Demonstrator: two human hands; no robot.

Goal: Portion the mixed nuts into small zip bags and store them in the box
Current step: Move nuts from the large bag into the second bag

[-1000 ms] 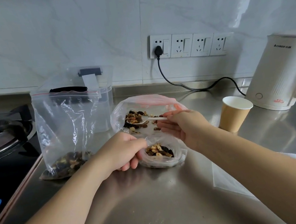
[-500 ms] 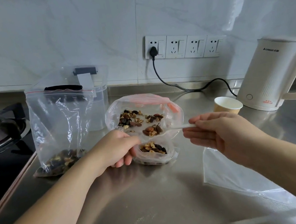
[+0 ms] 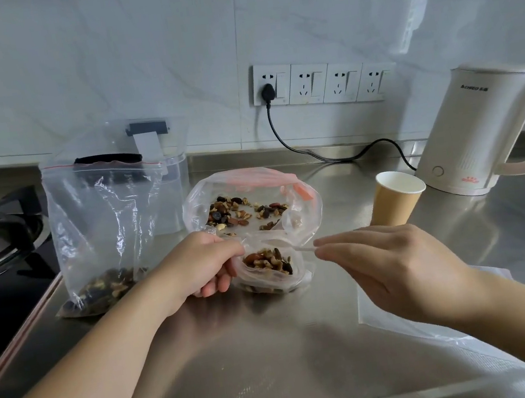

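We see the left hand gripping the rim of the small bag of nuts on the counter. The right hand, at three o'clock from it, pinches a clear spoon over the bag. The big nut bag lies at twelve o'clock, the box at eleven.

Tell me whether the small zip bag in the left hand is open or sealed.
Open. The left hand grips the small zip bag at its rim, the mouth gapes upward, and nuts show inside.
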